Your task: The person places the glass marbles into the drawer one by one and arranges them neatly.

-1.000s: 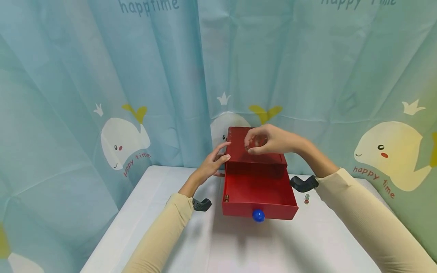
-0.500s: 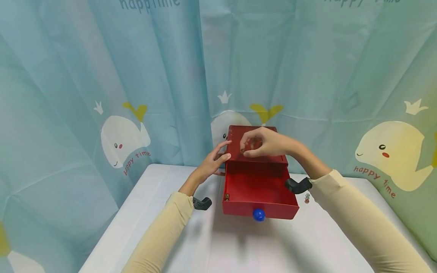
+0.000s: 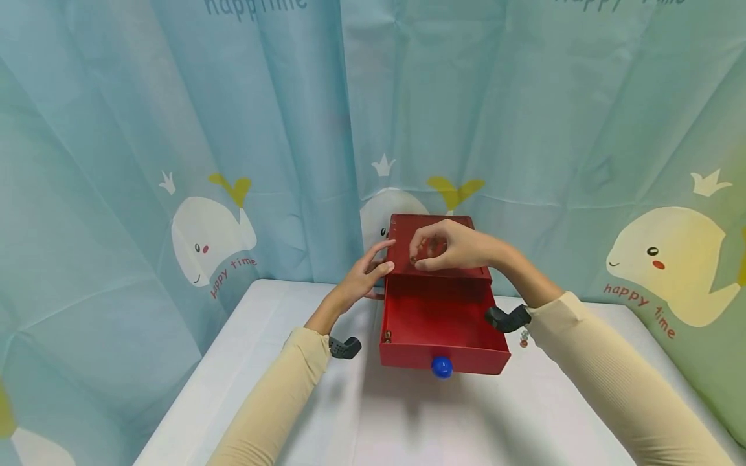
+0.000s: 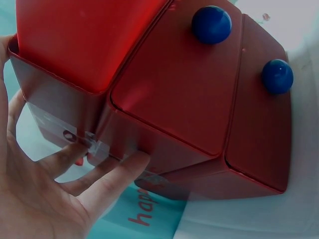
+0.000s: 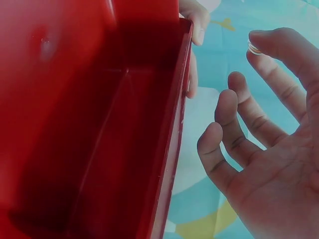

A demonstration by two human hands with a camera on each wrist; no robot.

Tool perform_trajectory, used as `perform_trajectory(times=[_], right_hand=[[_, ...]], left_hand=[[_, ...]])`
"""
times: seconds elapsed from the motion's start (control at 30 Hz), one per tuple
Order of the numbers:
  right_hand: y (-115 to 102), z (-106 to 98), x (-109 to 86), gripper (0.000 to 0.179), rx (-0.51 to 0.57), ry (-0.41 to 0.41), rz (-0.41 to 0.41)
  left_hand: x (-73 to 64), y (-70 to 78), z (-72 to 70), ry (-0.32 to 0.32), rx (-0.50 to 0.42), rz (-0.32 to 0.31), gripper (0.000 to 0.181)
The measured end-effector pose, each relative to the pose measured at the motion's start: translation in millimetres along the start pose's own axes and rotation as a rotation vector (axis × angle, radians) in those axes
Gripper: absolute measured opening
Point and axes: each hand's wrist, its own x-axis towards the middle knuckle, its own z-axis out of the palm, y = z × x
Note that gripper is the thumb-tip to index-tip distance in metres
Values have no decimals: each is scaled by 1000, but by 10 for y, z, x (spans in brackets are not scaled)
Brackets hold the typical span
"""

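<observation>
A red drawer cabinet (image 3: 402, 226) stands on the table with its top drawer (image 3: 443, 317) pulled out. Small gold-coloured pieces (image 3: 387, 336) lie in that drawer's front left corner. My left hand (image 3: 358, 281) rests on the cabinet's left side, fingers spread; the left wrist view shows fingertips (image 4: 139, 160) touching the wall. Over the cabinet top hovers my right hand (image 3: 451, 246), pinching a small ring (image 5: 254, 48) with pale and gold bands between thumb and index finger. Its other fingers are loosely bent and hold nothing. The ring's full shape is partly covered by the thumb.
Several tiny pieces (image 3: 524, 338) lie on the white table (image 3: 280, 375) right of the cabinet. A blue knob (image 3: 441, 367) sticks out from the open drawer's front; lower drawers carry blue knobs (image 4: 277, 76) too. A whale-patterned curtain (image 3: 291, 129) hangs behind the table.
My right hand has moved slightly left over the cabinet top, still pinching the ring, then stayed nearly still. The left hand keeps its place on the cabinet's side.
</observation>
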Motion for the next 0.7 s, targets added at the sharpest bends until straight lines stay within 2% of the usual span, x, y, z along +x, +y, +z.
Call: perform_trajectory(times=[0.23,0.47,0.7], right_hand=[[27,18,8,12,-5,7,1],[39,31,-6,25,-10,38,0],[41,35,-16,30,-7,53,12]], left_hand=[[-12,5,10,0,2,-2,58],[-21,8,8,-4,-2,-2,58],[-19,-3,2,-11,-6,2,57]])
